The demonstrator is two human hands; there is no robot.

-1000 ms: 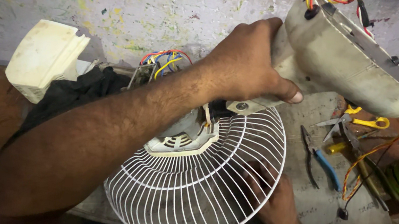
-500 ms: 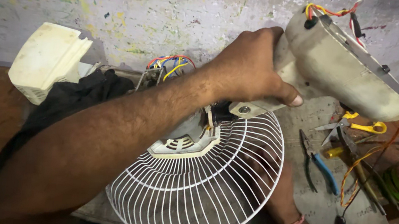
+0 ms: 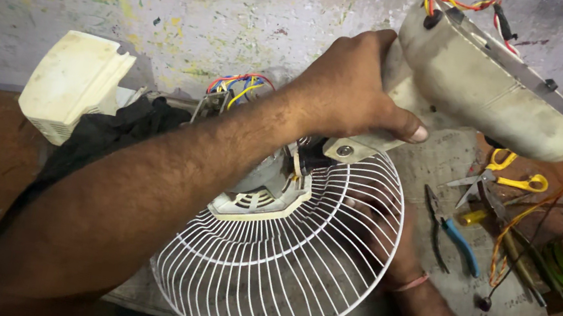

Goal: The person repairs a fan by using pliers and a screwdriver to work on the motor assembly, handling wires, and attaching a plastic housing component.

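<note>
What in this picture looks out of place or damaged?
The fan base is upended in the left hand, with loose coloured wires spilling from its top. The wire guard lies tilted on the bench, with the right hand behind it.

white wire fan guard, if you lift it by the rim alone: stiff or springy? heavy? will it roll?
The wire guard is thin spokes and open rings, so probably light and a bit springy at the rim. With the motor housing seated at its hub, weight likely sits off-centre, so it may tip that way. Round and dished, it could rock or roll if set on edge.
</note>
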